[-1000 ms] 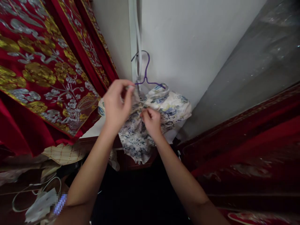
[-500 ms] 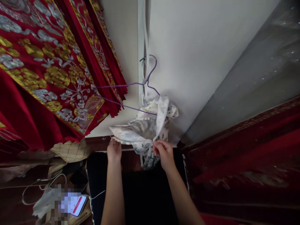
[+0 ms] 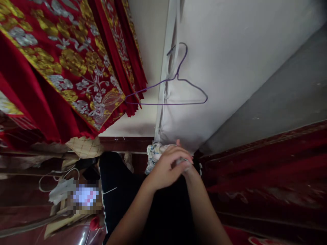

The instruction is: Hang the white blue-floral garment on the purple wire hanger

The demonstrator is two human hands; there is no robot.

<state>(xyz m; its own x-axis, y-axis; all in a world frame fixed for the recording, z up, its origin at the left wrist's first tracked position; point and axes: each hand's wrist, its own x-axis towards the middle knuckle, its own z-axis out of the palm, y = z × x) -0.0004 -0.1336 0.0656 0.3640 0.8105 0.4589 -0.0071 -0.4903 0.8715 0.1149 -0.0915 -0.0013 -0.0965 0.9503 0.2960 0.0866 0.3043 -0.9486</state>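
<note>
My left hand [image 3: 167,166] and my right hand [image 3: 187,166] are together at chest height, bunching a white garment with blue flowers [image 3: 154,154]. The left hand lies over the right, fingers curled round the cloth. Most of my right hand is hidden under the left; only its wrist and a bit of finger show. Above them a bare purple wire hanger [image 3: 176,90] hangs from a white strap [image 3: 170,58] on the white wall.
Red curtains with gold and silver embroidery [image 3: 63,58] hang at the left. A dark red cushioned surface [image 3: 268,177] runs along the right. At lower left lie a phone with a white cable [image 3: 84,197] and a quilted beige pad [image 3: 85,148].
The floral garment has come off the hanger, which now hangs bare. Both hands moved down and together, gathering the cloth into a bunch.
</note>
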